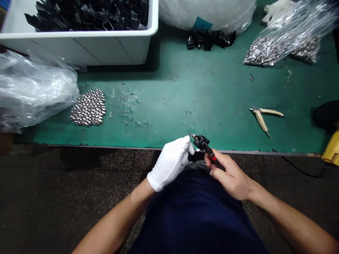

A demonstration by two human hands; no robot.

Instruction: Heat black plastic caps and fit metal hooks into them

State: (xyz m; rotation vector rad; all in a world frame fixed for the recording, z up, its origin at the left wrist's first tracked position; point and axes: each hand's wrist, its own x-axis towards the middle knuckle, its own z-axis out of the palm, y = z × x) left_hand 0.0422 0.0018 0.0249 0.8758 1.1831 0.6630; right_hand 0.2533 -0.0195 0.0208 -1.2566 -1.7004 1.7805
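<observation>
My left hand, in a white glove, is closed at the table's front edge. Its fingertips pinch a small shiny metal piece. Bare and wrapped round a black-handled tool with a red band, my right hand is just to the right. A small black part sits at the tool's far end, against the metal piece. How the tool's tip meets the black part is too small to make out.
On the green table lie cutting pliers with cream handles. A cluster of small metal sleeves is at left. Behind stand a white bin of black parts, several loose black parts and bags of metal pieces.
</observation>
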